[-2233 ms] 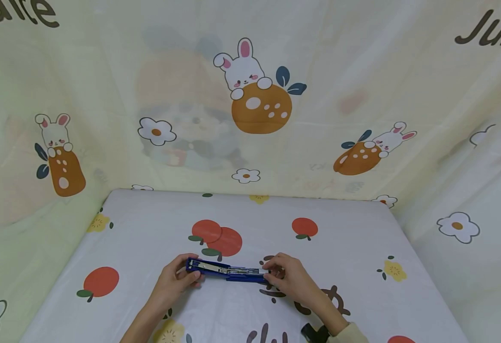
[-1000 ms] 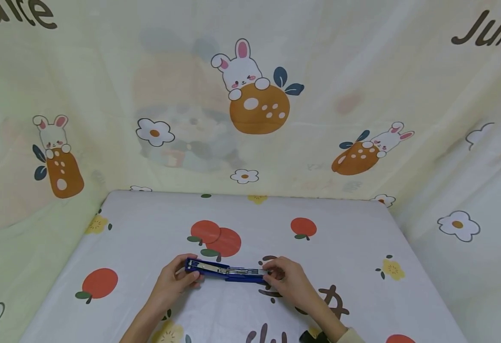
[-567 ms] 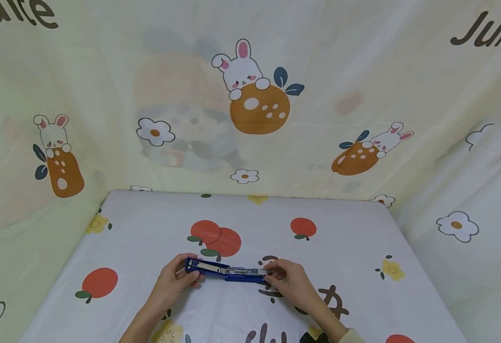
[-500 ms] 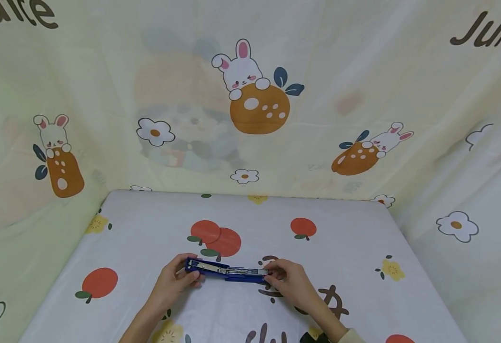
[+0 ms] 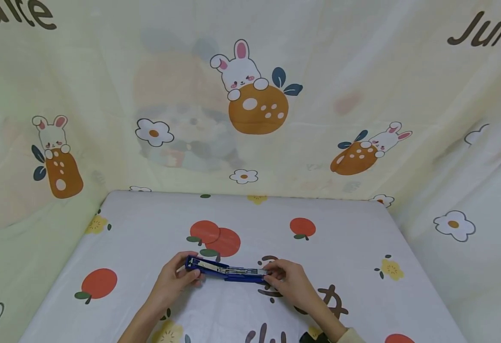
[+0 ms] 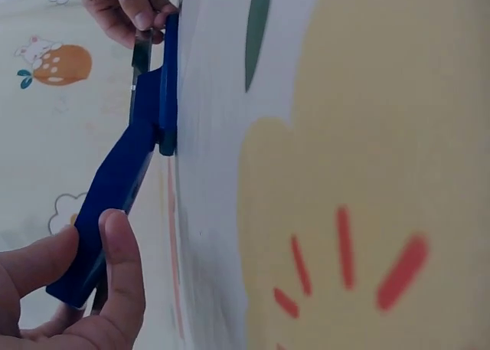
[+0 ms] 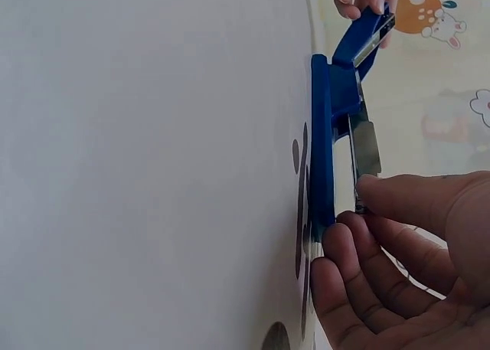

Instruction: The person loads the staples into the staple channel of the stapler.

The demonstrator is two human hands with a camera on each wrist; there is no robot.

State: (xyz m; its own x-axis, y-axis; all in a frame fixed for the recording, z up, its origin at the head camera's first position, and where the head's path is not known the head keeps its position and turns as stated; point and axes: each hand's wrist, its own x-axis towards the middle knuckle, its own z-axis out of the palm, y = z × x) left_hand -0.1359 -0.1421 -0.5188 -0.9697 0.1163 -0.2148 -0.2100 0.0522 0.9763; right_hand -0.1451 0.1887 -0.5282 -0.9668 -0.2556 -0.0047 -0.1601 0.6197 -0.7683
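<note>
A blue stapler (image 5: 246, 278) lies folded open across the table, its metal magazine (image 7: 366, 147) exposed and its top cover (image 6: 115, 178) swung back to the left. My left hand (image 5: 171, 281) grips the far end of that cover between thumb and fingers, holding it raised at a slant. At the other end my right hand (image 5: 291, 281) pinches the tip of the magazine, thumb on one side and fingertips on the other. The stapler's base (image 7: 321, 151) runs along the tablecloth, with my right fingers right at its end.
A white tablecloth (image 5: 340, 247) printed with fruit and flowers covers the table. Pale curtains (image 5: 182, 85) with rabbit prints hang behind it and on both sides. A black object (image 5: 312, 337) shows beside my right wrist at the bottom edge.
My right fingers have shifted slightly right along the magazine's end. The left hand has lifted the cover end a touch. Both hands keep their hold.
</note>
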